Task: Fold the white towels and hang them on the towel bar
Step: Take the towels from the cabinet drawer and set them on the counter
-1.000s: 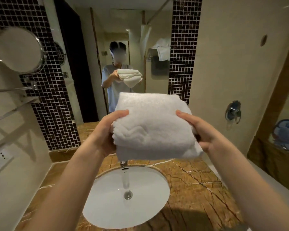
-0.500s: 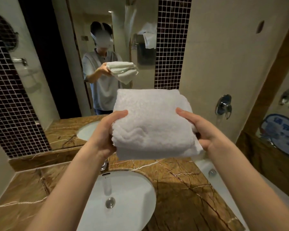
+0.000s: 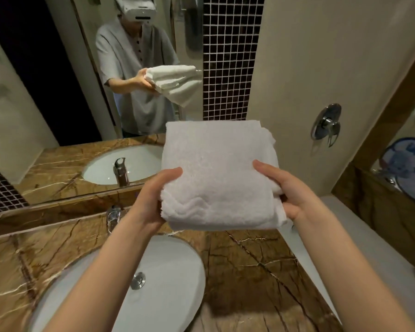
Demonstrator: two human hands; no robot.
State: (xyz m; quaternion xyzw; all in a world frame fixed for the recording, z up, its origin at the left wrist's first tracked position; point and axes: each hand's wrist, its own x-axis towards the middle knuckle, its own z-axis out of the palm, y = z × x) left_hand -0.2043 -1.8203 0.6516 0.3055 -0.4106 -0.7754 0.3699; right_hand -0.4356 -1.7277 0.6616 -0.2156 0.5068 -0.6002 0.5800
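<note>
Above the tabletop: a folded white towel is held in the air by both hands, over the brown marble tabletop and just past the sink's far right rim.
Left grip: the left hand grips the towel's left edge near the front corner, with the thumb on top and the fingers out of sight underneath.
Right grip: the right hand grips the right edge the same way, thumb on top and fingers under the loose layers.
Towel: thick, flat and roughly square. It lies about level, with several layers showing along the near edge.
Sink: a white oval basin set in the tabletop below the left forearm, with a chrome drain in its middle.
Tap: chrome, behind the sink, just beside the left wrist.
Mirror: behind the tabletop, reflecting the person, the towel, the tap and the basin.
Tile strip: dark mosaic, beyond the towel.
Wall fitting: chrome, on the beige wall right of the towel.
</note>
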